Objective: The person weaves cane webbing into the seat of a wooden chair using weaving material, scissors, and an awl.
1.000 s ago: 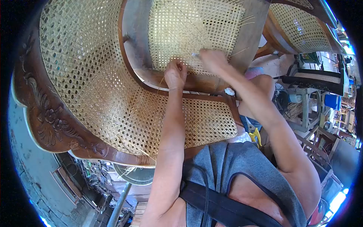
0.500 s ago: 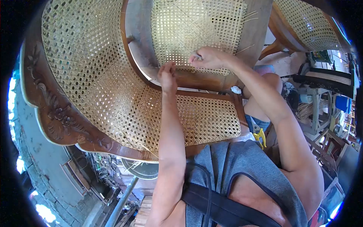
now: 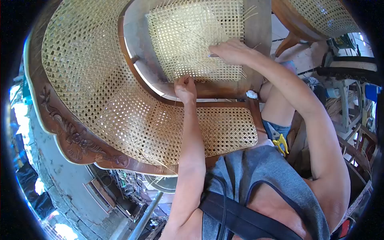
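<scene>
A woven cane panel (image 3: 196, 40) covers the seat of a wooden chair frame, with loose strand ends (image 3: 250, 13) sticking out at its right side. My left hand (image 3: 185, 89) is closed in a pinch at the panel's lower left edge; a thin cane strand seems to hang from its fingers. Over the panel's lower right, my right hand (image 3: 232, 52) is closed around a small slim tool (image 3: 213, 55) with a shiny bluish end, mostly hidden by the fingers. Below my hands curves the chair's caned backrest (image 3: 132, 116), framed in carved wood (image 3: 76, 138).
Yellow-handled pliers (image 3: 281, 144) rest by my thigh. A white wad (image 3: 251, 94) sits on the frame's corner. Another caned chair (image 3: 320, 18) stands at the upper right. A metal basin (image 3: 162, 184) is under the backrest, and a blue container (image 3: 373, 91) is far right.
My right hand has moved up and right, away from my left hand, over the panel. My left hand stays pinched near the lower edge. The whole view has shifted slightly.
</scene>
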`<state>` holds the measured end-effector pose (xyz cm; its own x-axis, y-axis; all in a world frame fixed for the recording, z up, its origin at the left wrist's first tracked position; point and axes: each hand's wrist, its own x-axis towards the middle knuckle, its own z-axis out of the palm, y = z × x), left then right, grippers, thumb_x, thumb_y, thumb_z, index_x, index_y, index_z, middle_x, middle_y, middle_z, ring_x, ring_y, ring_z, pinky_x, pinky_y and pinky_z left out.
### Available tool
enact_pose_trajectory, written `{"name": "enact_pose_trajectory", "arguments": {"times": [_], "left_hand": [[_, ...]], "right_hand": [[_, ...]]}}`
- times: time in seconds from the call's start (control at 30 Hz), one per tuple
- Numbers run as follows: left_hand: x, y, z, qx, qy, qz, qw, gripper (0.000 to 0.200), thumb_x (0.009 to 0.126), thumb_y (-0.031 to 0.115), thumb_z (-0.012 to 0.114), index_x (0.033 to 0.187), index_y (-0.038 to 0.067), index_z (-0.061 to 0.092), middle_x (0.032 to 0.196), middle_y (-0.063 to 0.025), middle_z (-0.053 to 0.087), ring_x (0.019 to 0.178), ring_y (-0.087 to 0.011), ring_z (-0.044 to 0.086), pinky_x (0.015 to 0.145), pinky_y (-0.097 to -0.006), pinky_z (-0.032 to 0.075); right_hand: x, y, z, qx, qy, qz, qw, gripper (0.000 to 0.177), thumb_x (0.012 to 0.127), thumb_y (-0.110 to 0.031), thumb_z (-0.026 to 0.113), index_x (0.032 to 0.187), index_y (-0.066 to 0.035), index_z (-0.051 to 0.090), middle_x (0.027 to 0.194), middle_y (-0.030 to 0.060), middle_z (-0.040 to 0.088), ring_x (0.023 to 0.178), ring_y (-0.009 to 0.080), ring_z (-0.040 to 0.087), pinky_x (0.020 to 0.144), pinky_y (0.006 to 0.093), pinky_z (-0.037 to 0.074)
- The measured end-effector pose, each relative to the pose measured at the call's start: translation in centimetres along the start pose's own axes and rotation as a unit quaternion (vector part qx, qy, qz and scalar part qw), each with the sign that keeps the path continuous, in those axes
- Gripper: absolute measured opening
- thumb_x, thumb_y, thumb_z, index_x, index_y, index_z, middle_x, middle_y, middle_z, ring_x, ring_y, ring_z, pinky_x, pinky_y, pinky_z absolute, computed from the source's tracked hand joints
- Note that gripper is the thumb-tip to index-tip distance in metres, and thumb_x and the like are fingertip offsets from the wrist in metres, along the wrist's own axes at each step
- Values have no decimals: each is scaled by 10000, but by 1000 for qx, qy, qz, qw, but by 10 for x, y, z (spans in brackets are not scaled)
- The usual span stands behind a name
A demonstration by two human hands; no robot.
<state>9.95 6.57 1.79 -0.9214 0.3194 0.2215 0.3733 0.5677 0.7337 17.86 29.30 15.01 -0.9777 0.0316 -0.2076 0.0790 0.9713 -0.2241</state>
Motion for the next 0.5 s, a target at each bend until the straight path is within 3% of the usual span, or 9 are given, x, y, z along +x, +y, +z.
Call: {"name": "enact_pose_trajectory", "arguments": {"times": [0.03, 0.1, 0.13, 0.2, 0.3, 0.33, 0.47, 0.5], "left_hand": [[-3, -10, 8, 0, -3, 0, 1000, 27, 811, 18, 689, 815, -7, 679, 787, -29, 651, 693, -126, 565, 635, -260, 459], [-5, -35, 30, -237, 48, -50, 969, 23, 805, 6, 680, 800, -15, 671, 780, -17, 629, 693, -116, 560, 643, -259, 461], [-5, -30, 27, -236, 46, -52, 969, 23, 805, 6, 680, 800, -15, 671, 780, -17, 629, 693, -116, 560, 643, -259, 461], [-4, -20, 23, -241, 9, -118, 963, 25, 808, 10, 681, 810, -5, 661, 779, -2, 610, 705, -104, 559, 656, -256, 465], [-6, -35, 39, -238, 28, -93, 966, 31, 810, 14, 681, 808, -6, 657, 763, 6, 598, 692, -84, 547, 649, -247, 460], [-8, -33, 35, -161, 13, -75, 984, 44, 805, 21, 679, 817, -17, 661, 773, -13, 627, 699, -85, 564, 647, -247, 466], [-6, -20, 22, -146, -4, -87, 985, 99, 803, 65, 685, 849, -20, 670, 789, -52, 655, 702, -105, 590, 648, -261, 480], [-6, -16, 19, -139, -15, -92, 986, 100, 800, 81, 677, 860, 2, 679, 804, -87, 653, 708, -164, 606, 657, -296, 494]], "right_hand": [[0, 4, 5, 1, -2, 2, 1000, 173, 870, -31, 502, 1033, -71, 541, 731, 144, 635, 663, 333, 647, 553, 453, 459], [2, 9, 9, -15, -14, 9, 1000, 171, 865, -39, 508, 1031, -74, 536, 775, 148, 642, 708, 340, 657, 621, 481, 480], [2, 20, 11, -13, -16, 9, 1000, 171, 865, -39, 508, 1031, -74, 536, 775, 148, 642, 708, 340, 657, 621, 481, 480], [0, 50, 7, -25, 66, 46, 996, 188, 855, -47, 515, 1039, -85, 527, 856, 158, 652, 763, 360, 657, 671, 497, 491], [-14, 52, -3, -35, 93, 26, 995, 192, 858, -57, 511, 1045, -99, 518, 939, 159, 655, 809, 388, 645, 673, 495, 493], [-17, 53, -9, -39, 93, 24, 995, 192, 858, -57, 511, 1045, -99, 518, 939, 159, 655, 809, 388, 645, 673, 495, 493], [-36, 70, -30, -30, 81, 55, 995, 199, 858, -60, 500, 1052, -99, 510, 889, 186, 654, 816, 415, 627, 664, 516, 475], [-37, 76, -38, -24, 90, 82, 992, 195, 860, -61, 494, 1052, -96, 508, 863, 195, 652, 815, 417, 624, 661, 521, 468]]}}
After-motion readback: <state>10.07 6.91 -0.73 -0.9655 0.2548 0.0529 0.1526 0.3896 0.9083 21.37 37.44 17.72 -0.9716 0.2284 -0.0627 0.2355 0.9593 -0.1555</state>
